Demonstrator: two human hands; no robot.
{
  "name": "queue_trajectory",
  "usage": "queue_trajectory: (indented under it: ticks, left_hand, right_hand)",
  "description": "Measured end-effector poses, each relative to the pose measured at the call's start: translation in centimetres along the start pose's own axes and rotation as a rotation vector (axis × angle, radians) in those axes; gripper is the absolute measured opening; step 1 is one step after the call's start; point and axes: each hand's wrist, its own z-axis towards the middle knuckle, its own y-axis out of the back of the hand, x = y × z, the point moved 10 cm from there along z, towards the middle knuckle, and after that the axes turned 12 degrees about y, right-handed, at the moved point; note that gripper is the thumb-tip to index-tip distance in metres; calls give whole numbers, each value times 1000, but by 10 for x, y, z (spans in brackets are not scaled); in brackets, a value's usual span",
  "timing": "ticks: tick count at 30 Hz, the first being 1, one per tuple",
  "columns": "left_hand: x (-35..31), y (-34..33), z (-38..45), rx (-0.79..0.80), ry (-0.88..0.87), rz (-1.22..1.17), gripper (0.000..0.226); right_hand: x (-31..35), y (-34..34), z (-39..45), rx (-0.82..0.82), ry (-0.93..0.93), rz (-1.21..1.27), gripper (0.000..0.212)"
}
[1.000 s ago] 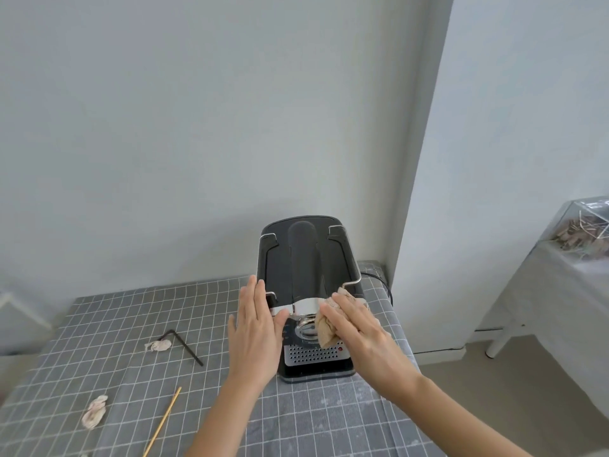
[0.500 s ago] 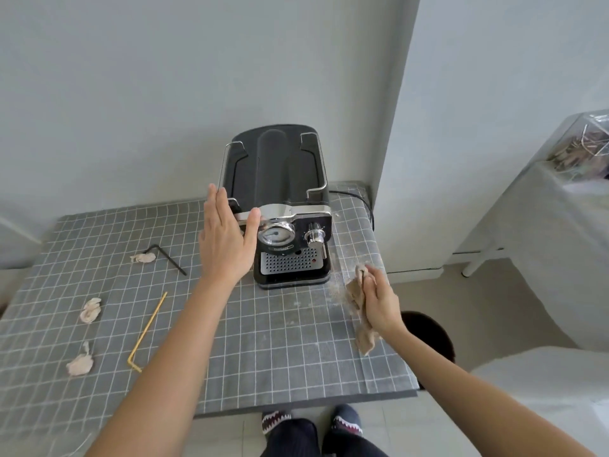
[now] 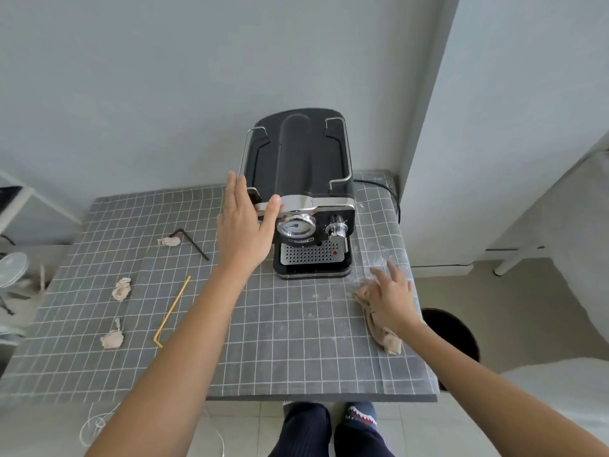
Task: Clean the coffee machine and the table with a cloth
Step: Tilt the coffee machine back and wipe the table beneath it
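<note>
One cloth (image 3: 379,319) flat under right hand (image 3: 392,298), table (image 3: 280,341).

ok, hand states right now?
Left hand: open, flat against the coffee machine.
Right hand: open, pressing the cloth on the table.

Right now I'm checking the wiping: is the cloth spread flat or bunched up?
Bunched up. The cloth lies crumpled in a long wad on the table, with the right hand pressing on it.
</note>
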Motion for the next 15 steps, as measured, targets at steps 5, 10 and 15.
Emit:
queue_trajectory:
  ticks: [5, 10, 15]
  left_hand:
    - [0, 30, 40, -77, 97, -248, 53]
    - [4, 25, 91, 84, 221, -282, 30]
    - [24, -1, 120, 352, 440, -634, 21]
  right_hand:
    - [95, 148, 52, -603, 142, 281, 21]
    - [156, 186, 109, -533, 144, 244, 22]
    - [153, 189, 139, -417, -19, 224, 23]
